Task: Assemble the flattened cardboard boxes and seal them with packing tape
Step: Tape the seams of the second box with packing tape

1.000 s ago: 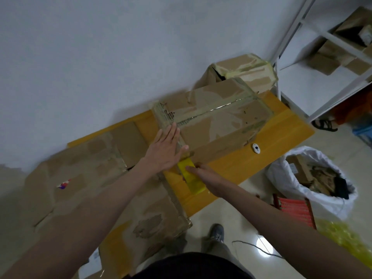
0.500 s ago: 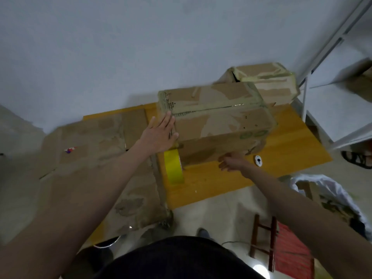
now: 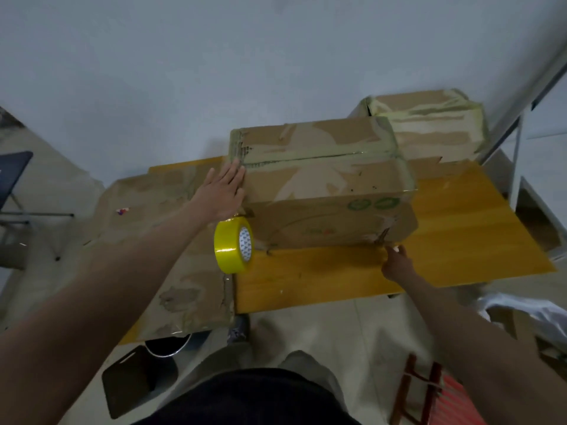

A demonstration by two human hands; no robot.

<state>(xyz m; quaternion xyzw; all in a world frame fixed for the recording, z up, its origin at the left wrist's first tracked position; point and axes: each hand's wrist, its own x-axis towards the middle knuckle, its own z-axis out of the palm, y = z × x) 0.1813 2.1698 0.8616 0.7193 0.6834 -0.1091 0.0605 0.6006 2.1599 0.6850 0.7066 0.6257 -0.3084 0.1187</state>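
Observation:
A worn, taped cardboard box [image 3: 322, 179] stands on the yellow wooden table [image 3: 460, 240]. My left hand [image 3: 224, 191] presses flat against the box's left end, fingers straight. Just below that hand, at the box's lower left corner, a roll of yellow packing tape [image 3: 233, 243] stands on edge; no hand holds it. My right hand [image 3: 395, 263] reaches to the box's lower right front corner, its fingertips bunched on the torn bottom edge there. Flattened cardboard [image 3: 147, 216] lies on the left of the table and overhangs its front.
A second taped box [image 3: 429, 127] sits behind, against the wall. A white metal shelf frame [image 3: 518, 142] stands on the right. On the floor are a white bag [image 3: 534, 314], a red stool [image 3: 429, 394] and a dark folding chair [image 3: 15, 185] at the left.
My right hand let go of the tape roll and slid right along the box's lower front to its right corner. The roll now stands alone. My left hand stayed on the box's left end.

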